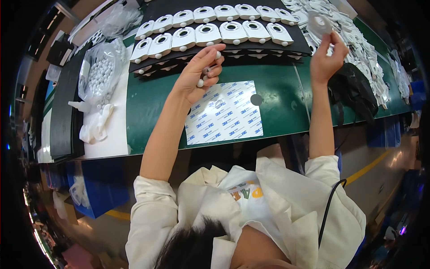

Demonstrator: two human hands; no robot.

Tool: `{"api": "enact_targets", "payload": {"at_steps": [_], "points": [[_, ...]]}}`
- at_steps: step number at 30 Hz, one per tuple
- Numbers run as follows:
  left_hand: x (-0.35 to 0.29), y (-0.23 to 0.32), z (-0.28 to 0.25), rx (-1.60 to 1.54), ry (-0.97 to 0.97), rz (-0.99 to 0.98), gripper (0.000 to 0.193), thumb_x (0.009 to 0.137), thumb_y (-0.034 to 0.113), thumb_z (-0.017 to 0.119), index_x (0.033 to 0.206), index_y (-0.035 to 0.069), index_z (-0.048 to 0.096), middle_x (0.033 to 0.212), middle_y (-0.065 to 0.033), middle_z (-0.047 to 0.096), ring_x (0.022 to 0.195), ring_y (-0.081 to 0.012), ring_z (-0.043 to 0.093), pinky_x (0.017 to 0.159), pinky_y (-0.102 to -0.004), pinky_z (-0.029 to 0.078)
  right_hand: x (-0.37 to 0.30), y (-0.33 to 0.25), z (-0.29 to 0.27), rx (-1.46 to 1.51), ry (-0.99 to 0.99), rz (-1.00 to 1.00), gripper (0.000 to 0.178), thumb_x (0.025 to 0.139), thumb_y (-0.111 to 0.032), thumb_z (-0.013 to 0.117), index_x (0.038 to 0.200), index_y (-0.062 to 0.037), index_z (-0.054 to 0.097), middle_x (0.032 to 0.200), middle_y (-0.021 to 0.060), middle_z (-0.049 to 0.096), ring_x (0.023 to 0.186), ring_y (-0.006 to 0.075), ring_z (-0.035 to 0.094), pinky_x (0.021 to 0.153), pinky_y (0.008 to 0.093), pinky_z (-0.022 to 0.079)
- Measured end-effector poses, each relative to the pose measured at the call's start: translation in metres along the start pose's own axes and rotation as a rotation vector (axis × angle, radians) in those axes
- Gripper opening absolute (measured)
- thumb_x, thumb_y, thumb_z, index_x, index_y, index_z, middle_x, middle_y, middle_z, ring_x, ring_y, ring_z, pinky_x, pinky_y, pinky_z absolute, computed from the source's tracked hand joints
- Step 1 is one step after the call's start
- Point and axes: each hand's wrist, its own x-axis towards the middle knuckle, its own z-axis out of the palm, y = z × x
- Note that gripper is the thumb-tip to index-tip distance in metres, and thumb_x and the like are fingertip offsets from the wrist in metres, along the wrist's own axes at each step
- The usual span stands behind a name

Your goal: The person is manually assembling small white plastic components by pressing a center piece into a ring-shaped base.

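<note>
My left hand (195, 74) is raised over the green table, its fingers curled around several small white balls (200, 83). Off to the right, my right hand (330, 58) pinches a white plastic piece (320, 24) with a rounded outline, partly blurred. Beyond my left hand, two rows of white plastic housings (228, 32), each with a round hole and a white ball at its near end, lie on a stack of black boards (301, 44). More housings show at the edges of the lower layers. A white sheet with blue print (224, 117) lies below my left hand.
A clear bag of white balls (102, 74) and a white glove (96, 123) lie at the left. Loose white parts (365, 62) are heaped at the right, beside a black bag (356, 92). A dark disc (256, 99) touches the sheet's edge. A blue bin (105, 186) stands below.
</note>
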Motion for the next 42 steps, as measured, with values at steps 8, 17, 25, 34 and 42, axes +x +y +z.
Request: {"api": "enact_targets", "payload": {"at_steps": [8,17,25,34,42], "points": [[0.005,0.000,-0.006,-0.037,-0.002,0.079,0.023,0.084,0.015,0.061,0.104,0.005,0.053,0.092,-0.0062,0.056,0.055,-0.0028,0.040,0.037,-0.0133,0.028,-0.058,-0.132,-0.044,1.148,-0.750,0.739,0.020,0.086,-0.003,0.053,0.106,-0.0006,0.050,0.083,0.0035,0.057,0.070,0.0074,0.054,0.063,0.0199,0.046],[0.006,-0.001,-0.009,-0.018,0.029,0.097,0.024,0.083,0.020,0.063,0.098,0.003,0.055,0.090,-0.0054,0.058,0.054,-0.0026,0.039,0.038,-0.0139,0.028,-0.069,-0.136,-0.045,1.115,-1.316,0.858,0.014,0.089,-0.008,0.052,0.102,-0.0023,0.050,0.086,0.0021,0.057,0.071,0.0044,0.051,0.063,0.0186,0.043],[0.007,-0.002,-0.012,-0.012,0.011,0.101,0.023,0.082,0.020,0.065,0.095,0.003,0.057,0.088,-0.0042,0.058,0.054,-0.0024,0.040,0.038,-0.0144,0.026,-0.066,-0.140,-0.047,1.042,-1.372,0.708,0.013,0.089,-0.007,0.051,0.101,-0.0032,0.049,0.087,0.0025,0.057,0.075,0.0060,0.052,0.067,0.0197,0.043],[0.007,-0.003,-0.010,0.022,-0.008,0.123,0.033,0.084,0.014,0.062,0.113,0.004,0.052,0.098,-0.0055,0.058,0.058,-0.0021,0.037,0.039,-0.0131,0.027,-0.066,-0.138,-0.047,1.043,-1.290,0.736,0.015,0.088,-0.005,0.051,0.102,-0.0028,0.048,0.086,0.0052,0.057,0.073,0.0079,0.052,0.065,0.0226,0.044],[0.007,-0.002,-0.010,0.078,0.005,0.131,0.033,0.082,0.012,0.063,0.113,0.003,0.055,0.100,-0.0055,0.060,0.057,-0.0019,0.040,0.040,-0.0137,0.028,-0.069,-0.144,-0.047,0.926,-1.160,0.227,0.016,0.085,0.001,0.050,0.101,-0.0023,0.049,0.084,0.0047,0.057,0.067,0.0095,0.052,0.059,0.0246,0.043]]}}
